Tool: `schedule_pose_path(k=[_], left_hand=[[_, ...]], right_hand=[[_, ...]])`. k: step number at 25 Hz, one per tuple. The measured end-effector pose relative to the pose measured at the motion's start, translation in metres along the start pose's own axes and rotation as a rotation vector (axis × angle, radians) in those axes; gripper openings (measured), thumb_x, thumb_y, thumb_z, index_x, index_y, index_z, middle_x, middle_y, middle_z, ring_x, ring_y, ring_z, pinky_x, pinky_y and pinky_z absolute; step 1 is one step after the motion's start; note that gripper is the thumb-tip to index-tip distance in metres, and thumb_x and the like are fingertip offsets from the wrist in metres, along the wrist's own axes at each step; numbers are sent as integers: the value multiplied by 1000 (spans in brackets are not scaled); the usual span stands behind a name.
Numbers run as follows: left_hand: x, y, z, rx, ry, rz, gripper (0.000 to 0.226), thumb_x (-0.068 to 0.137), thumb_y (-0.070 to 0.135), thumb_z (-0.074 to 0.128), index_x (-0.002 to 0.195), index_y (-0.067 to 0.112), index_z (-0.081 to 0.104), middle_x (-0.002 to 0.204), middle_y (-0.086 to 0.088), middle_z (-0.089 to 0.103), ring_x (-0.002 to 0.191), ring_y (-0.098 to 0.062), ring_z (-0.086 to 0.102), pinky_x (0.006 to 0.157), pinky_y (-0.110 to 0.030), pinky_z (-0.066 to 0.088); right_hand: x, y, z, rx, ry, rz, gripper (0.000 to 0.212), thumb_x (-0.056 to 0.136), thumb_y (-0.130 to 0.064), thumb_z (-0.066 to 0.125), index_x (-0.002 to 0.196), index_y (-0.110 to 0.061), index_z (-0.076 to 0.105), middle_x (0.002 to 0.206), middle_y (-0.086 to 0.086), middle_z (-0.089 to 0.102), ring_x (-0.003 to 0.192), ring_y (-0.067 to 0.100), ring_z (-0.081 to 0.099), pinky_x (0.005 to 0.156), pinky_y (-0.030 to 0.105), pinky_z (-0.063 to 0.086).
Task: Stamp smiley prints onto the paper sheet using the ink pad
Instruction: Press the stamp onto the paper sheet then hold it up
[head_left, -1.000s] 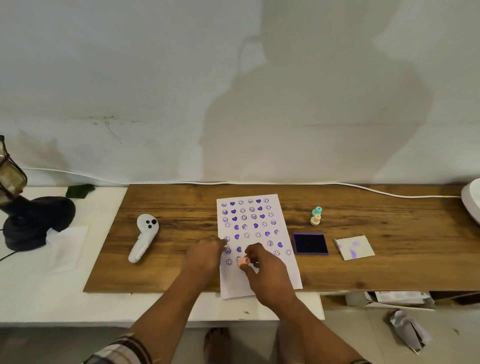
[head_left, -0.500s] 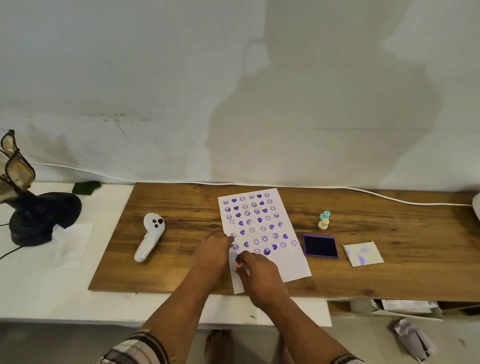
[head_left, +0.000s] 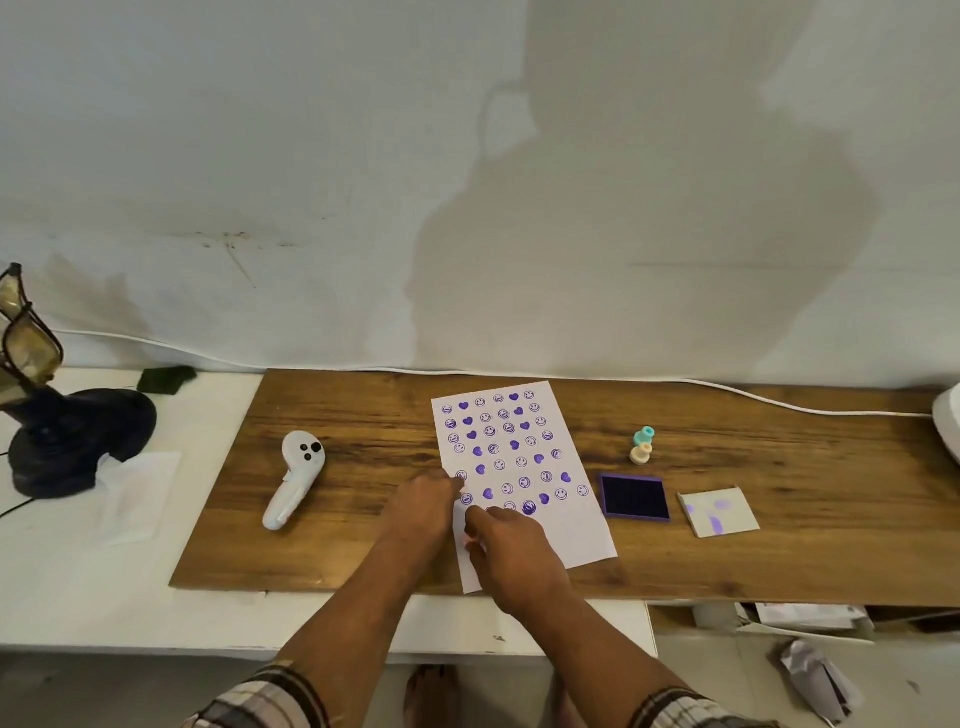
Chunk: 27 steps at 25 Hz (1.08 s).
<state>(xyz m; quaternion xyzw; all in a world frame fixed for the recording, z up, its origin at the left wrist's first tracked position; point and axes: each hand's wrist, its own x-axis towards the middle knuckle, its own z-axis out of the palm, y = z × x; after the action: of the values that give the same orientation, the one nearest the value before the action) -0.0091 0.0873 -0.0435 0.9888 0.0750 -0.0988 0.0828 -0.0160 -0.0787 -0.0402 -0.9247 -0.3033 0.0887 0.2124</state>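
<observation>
Paper (head_left: 519, 457) mostly covered in purple prints, bottom strip blank. Left hand (head_left: 423, 506) flat on its edge; right hand (head_left: 514, 551) pinches a stamp (head_left: 472, 544) down.

Matt white paper sheet (head_left: 524, 467) lies on a grained brown wood board (head_left: 363, 431), beside a glossy white plastic controller (head_left: 293, 478)

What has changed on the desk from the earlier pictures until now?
The right hand carried the small pink stamp left and nearer, onto the paper sheet's lower left part, and is still gripping it. The left hand still presses the sheet's left edge. The ink pad, the two spare stamps and the white controller stayed put.
</observation>
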Motion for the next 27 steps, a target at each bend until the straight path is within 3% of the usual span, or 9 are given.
schedule_pose_path(k=[4,7,10,13,15,18,21,25,27], left_hand=[[-3,0,-3,-4,-10,-3,54,102,40,56,153,26,42,145,-3,61,121,-23,64,94,-33,56],[-10,-6,-10,-141,64,7,48,104,35,50,152,28,46,142,0,65,118,-22,66,91,-33,57],[-18,-5,-16,-504,200,-97,40,104,32,55,143,31,59,133,1,70,100,-17,72,72,-27,59],[-22,8,-26,-984,273,-218,25,98,27,68,119,40,74,118,4,77,87,-11,75,64,-29,63],[-22,18,-37,-1251,285,-305,22,92,21,76,102,40,76,106,3,81,84,-12,77,67,-36,66],[-27,30,-58,-1505,290,-368,26,83,12,84,104,28,78,91,3,82,83,-19,79,68,-34,65],[-31,43,-83,-1562,314,-368,27,81,9,85,105,18,77,89,1,82,81,-20,80,67,-34,64],[-35,68,-125,-1610,319,-344,15,90,19,77,102,11,73,91,-5,82,82,-20,79,64,-28,61],[-41,85,-151,-1600,336,-272,14,95,23,70,102,11,71,92,-2,82,82,-16,79,61,-24,60]], right_hand=[[-4,-3,1,32,-18,63,37,104,-40,61,137,-26,54,131,2,70,110,21,66,101,31,53],[-7,-10,-12,288,92,278,20,99,-42,70,114,-33,62,121,-9,73,103,9,68,93,21,54],[-10,-7,-28,707,347,505,25,85,-36,88,89,-37,63,93,-24,74,88,-5,71,77,15,54],[-14,-4,-46,1151,504,727,31,74,-27,96,95,-24,73,94,-10,81,90,11,78,81,35,64],[-15,1,-59,1428,546,791,40,69,-20,97,102,-15,75,98,-1,83,92,19,80,78,40,66],[-14,2,-86,1631,560,770,47,69,-12,95,109,-8,72,103,11,83,97,27,81,86,47,64],[-12,-2,-116,1734,571,710,51,69,-10,93,113,-7,69,105,17,82,98,32,80,88,50,63],[-14,-10,-153,1782,572,582,53,69,-12,93,117,-12,69,105,17,82,97,34,80,73,42,66],[-16,-17,-174,1753,551,513,52,71,-18,94,118,-15,72,105,15,82,95,35,80,76,44,65]])
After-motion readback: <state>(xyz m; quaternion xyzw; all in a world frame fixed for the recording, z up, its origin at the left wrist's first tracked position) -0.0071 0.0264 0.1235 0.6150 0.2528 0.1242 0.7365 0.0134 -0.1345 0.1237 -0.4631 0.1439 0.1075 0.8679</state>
